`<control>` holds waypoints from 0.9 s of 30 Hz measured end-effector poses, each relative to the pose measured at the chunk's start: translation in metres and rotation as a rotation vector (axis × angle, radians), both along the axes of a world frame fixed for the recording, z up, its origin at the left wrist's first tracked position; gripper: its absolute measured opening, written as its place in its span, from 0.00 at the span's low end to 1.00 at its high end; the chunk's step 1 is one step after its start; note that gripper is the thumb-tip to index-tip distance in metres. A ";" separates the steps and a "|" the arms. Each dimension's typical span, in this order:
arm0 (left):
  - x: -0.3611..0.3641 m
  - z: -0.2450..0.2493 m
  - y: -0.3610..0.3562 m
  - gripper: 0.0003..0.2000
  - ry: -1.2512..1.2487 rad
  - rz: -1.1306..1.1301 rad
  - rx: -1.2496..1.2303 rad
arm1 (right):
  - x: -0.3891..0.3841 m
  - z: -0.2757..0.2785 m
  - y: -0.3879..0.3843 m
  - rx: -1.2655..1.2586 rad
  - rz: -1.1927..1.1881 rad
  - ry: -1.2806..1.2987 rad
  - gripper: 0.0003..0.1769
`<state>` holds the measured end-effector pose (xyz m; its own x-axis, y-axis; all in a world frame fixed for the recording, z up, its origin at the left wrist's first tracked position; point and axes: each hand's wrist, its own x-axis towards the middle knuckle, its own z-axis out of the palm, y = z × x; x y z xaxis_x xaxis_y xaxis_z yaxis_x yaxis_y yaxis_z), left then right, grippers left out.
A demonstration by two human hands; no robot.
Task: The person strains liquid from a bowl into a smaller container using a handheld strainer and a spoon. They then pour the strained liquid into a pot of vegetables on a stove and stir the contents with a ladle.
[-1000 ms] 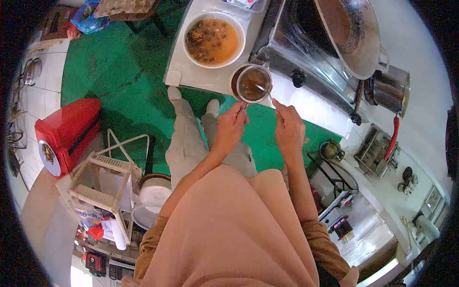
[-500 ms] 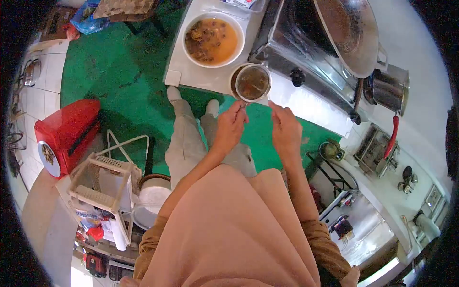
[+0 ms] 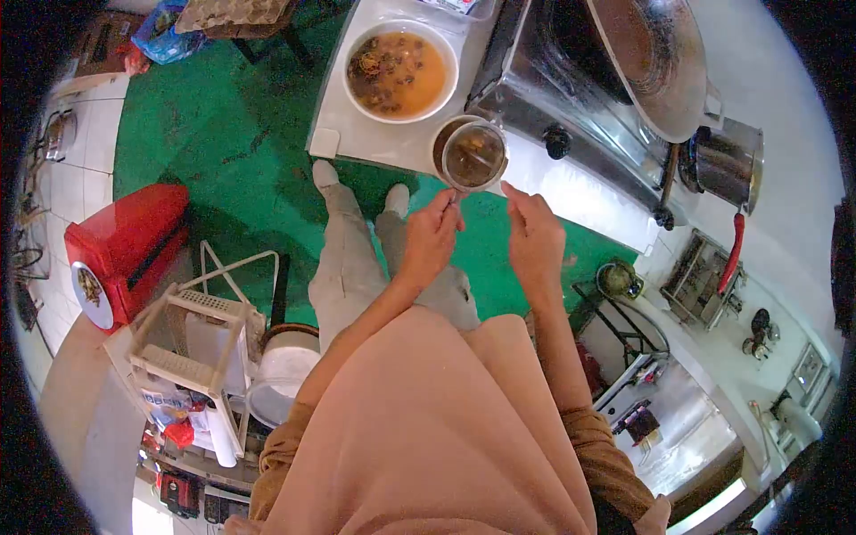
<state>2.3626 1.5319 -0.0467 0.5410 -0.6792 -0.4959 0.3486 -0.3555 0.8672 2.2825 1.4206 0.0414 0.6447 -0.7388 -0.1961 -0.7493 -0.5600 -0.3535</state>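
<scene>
A round strainer point(image 3: 473, 155) with dark bits in it is held over a bowl point(image 3: 438, 147) at the counter's front edge. My left hand point(image 3: 432, 234) is closed round the strainer's handle. To its right, my right hand point(image 3: 535, 234) has its fingers curled together near the bowl's right side; whatever lies between its fingertips, perhaps a thin utensil reaching into the strainer, is too small to make out. Behind the strainer stands a white bowl point(image 3: 451, 89) of orange liquid with dark pieces floating in it.
A metal stove point(image 3: 557, 98) carries a large wok point(image 3: 655, 67), with a steel pot point(image 3: 733, 169) beside it. The white counter point(image 3: 383, 147) ends above a green floor point(image 3: 223, 134). A red container point(image 3: 134, 245) and a beige rack point(image 3: 192, 339) stand at the left.
The strainer has shifted very slightly right and down, with the contents inside it lying differently. My hands have barely moved.
</scene>
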 end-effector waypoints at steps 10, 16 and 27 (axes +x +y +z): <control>0.001 -0.001 0.003 0.12 0.014 0.010 -0.034 | -0.002 0.004 -0.001 0.023 -0.028 -0.012 0.15; 0.004 0.003 0.002 0.12 0.058 0.025 0.002 | -0.009 -0.004 0.008 0.019 0.053 -0.035 0.15; 0.002 0.005 0.001 0.12 0.119 0.018 -0.009 | -0.010 -0.004 0.003 0.014 0.041 -0.032 0.14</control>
